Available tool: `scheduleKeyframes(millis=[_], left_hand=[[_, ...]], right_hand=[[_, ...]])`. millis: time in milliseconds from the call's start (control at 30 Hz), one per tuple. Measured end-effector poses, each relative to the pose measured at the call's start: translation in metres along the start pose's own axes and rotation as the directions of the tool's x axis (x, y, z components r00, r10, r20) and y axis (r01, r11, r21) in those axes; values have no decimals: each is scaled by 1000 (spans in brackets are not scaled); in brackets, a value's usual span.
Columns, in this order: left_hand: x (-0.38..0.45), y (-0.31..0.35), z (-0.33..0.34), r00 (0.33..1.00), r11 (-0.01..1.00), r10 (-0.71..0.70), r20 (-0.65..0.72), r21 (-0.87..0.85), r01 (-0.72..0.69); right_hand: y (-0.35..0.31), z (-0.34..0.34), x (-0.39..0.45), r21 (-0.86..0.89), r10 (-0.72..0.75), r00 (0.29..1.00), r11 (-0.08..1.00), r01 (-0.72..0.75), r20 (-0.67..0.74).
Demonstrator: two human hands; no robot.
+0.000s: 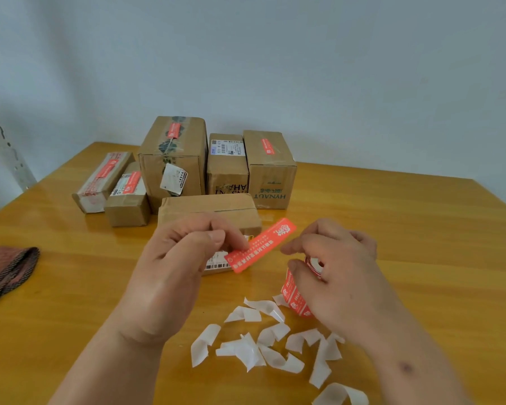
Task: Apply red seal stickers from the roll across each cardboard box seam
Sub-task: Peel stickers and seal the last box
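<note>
Just above the wooden table (392, 229), the left hand (170, 258) pinches one end of a loose red seal sticker (260, 245) between thumb and fingertips, so the strip slants up to the right, printed face showing, its far end free in the air. Beside it the right hand (333, 270) has its fingers curled round the sticker roll (297, 296), which stands near the table with red printed stickers wound on its outside. Directly behind the left hand lies a flat cardboard box (208, 207) with a taped seam along its top and no red strip visible on it; a barcode label shows at its near edge. Farther back stand five more boxes: two low ones on the left (103, 182) (127, 197), a tall one (173, 159) in the middle, and two on the right (227, 165) (270, 171). Four of them carry red stickers on top; the second from the right shows only a white label. Curled white backing scraps (254, 346) are scattered on the table in front of the hands, and a folded reddish cloth (6, 273) lies at the left edge.
</note>
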State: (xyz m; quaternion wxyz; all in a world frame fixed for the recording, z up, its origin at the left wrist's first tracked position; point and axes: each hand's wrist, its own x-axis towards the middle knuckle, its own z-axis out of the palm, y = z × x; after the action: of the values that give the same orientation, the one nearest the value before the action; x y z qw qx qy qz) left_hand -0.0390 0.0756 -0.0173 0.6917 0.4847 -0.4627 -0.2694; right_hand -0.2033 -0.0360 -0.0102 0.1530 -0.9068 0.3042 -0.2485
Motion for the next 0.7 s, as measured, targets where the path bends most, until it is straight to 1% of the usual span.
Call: scheduleKeyframes(millis=[67,133,167,200,267,367,500,600,700], left_hand=[[-1,1,0,1000,998,-2,18,66,1],[-1,4,2,999,994,-4,45,106,-1],[-1,6,3,998,992,-5,57,124,-2],[-1,7,4,998,989,-8,67,148,-2],[-1,6,4,997,980,-19,77,200,3],[-2,7,3,998,964,-48,51,262,34],[-3,12,4,983,934,-181,-27,310,180],[-3,14,8,965,887,-259,-29,389,250],[-1,13,9,960,833,-275,-61,484,269]], right_hand=[[-6,-6,1,180,73,997,981,-72,-2],[-13,-15,2,415,159,987,896,-159,36],[-15,-17,2,488,173,984,855,-176,52],[-16,-19,2,524,177,982,832,-184,64],[-19,-18,1,511,175,981,838,-191,80],[-19,-15,2,518,157,987,842,-153,38],[-22,-14,0,576,142,990,808,-124,14],[-24,-12,-1,506,66,998,862,-44,-25],[-26,-6,-1,376,-10,995,926,45,-95]])
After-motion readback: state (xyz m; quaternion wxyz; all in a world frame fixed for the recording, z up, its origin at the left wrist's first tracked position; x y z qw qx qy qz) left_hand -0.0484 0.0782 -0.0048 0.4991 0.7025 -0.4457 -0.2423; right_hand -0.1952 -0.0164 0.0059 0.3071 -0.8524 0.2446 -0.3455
